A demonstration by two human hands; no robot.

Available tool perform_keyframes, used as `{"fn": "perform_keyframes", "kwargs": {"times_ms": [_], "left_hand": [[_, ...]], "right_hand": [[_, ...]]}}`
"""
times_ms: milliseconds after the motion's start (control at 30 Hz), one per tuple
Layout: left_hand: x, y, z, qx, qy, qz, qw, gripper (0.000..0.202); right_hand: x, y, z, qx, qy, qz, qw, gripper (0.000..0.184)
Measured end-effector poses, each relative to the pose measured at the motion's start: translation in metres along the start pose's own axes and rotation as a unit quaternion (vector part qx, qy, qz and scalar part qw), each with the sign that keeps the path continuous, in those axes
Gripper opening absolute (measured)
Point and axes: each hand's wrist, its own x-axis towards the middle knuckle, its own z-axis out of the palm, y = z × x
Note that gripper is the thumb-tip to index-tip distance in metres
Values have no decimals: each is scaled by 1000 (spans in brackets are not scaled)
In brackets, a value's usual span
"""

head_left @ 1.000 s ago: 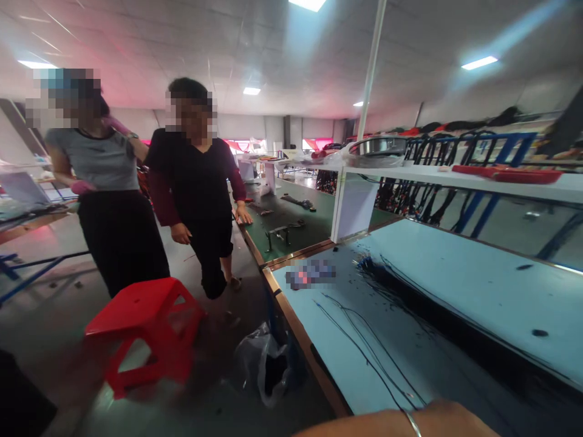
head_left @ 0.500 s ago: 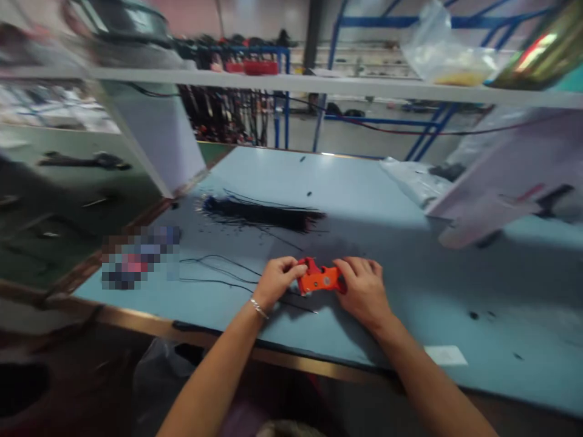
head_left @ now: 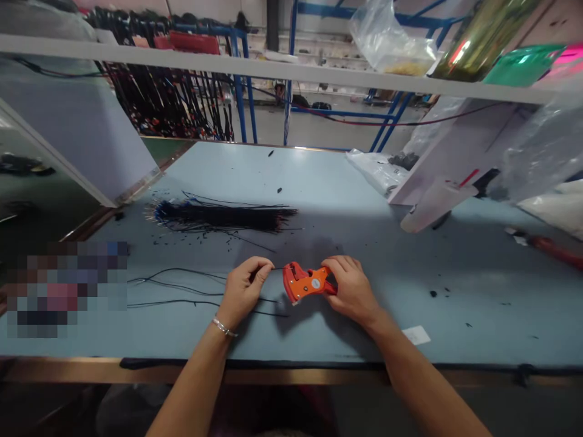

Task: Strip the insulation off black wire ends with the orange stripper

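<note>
An orange and red wire stripper is gripped by its handles in my right hand, above the blue-grey table. My left hand, with a silver bracelet at the wrist, pinches a thin black wire between thumb and forefinger. From those fingertips a short length of the wire runs right to the stripper's jaw end. Whether the jaws are clamped on it, I cannot tell. A few loose black wires lie on the table to the left and partly under my left hand. Behind them rests a thick bundle of black wires.
Small black scraps dot the table. A white paper piece lies near the front edge. At right are a translucent tube-like holder and a red-handled tool. Overhead, a shelf spans the table.
My left hand has drawn leftward off the stripper's jaw end, and a length of wire now shows between them. The stripper has tilted slightly. The camera view has swung to the right.
</note>
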Motion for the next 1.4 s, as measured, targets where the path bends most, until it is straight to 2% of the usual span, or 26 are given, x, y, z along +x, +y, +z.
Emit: {"fn": "perform_keyframes", "kwargs": {"times_ms": [133,800,1000,1067,1133,1200,1267,1333,1400], "left_hand": [[1,0,-1,4,12,19,1000,24],[2,2,-5,29,-85,74,993,22],[1,5,-7,23,-75,48,996,22],[0,6,-6,5,-57,33,998,23],[0,7,-6,-12,-39,21,999,24],[1,7,-6,-25,-25,14,999,25],[1,7,-6,-32,-12,13,999,24],[1,7,-7,-36,5,20,999,23],[1,6,-7,-31,24,27,999,22]], "right_hand": [[-1,-3,3,11,-15,-5,1000,31],[-1,-7,-1,87,-28,-53,994,35],[0,-10,-7,159,-72,-8,985,30],[0,-12,-10,219,-101,24,970,30],[1,-13,-14,300,-137,58,942,31],[2,-13,-18,395,-168,97,898,32],[3,-13,-21,486,-194,132,842,33],[5,-13,-22,551,-215,148,793,34],[6,-13,-22,580,-239,150,764,32]]}}
